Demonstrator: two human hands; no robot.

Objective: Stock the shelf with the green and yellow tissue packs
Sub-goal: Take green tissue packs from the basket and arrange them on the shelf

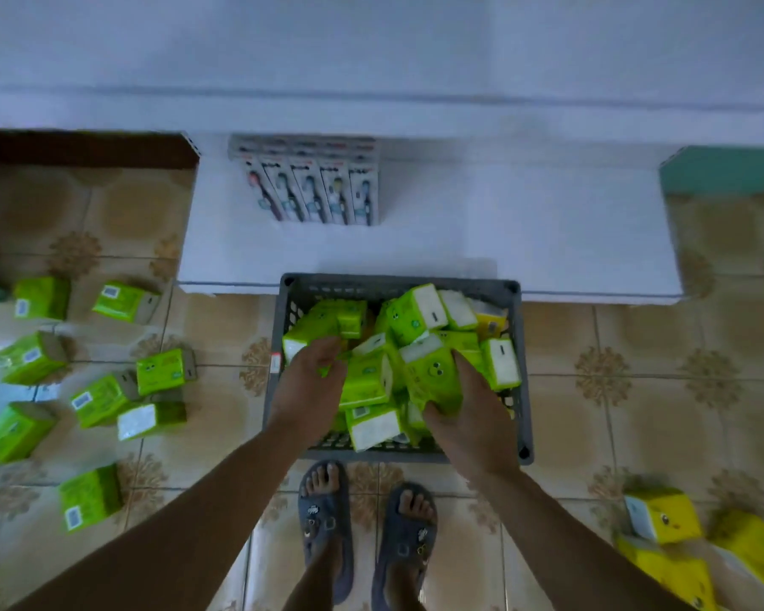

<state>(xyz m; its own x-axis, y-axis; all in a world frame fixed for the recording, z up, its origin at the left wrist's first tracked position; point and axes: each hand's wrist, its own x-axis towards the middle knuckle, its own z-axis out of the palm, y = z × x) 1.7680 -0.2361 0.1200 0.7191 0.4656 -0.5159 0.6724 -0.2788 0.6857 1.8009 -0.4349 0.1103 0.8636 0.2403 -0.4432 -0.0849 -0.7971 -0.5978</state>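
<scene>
Crate (524, 390): grey, with holes in its walls. It sits on the tile floor, right up against the low white shelf (525, 222).
In the crate: a heap of green packs (415, 315) tipped every which way, and one yellow pack (490, 324) in the far right corner.
Left hand (309, 385): down in the left side of the crate. Its fingers bend onto the green packs. I cannot tell if it grips one.
Right hand (473, 421): holds a smiley pack (433, 377) in the heap, with the thumb on the near side and the fingers wrapped over the right side.
On the shelf: toothbrush boxes (314, 187) in a row, back left.
Floor, left: loose packs (159, 372), green, lying apart.
Floor, right: yellow pile (662, 518), close together.
Feet: slippers (323, 513) just behind the crate.
</scene>
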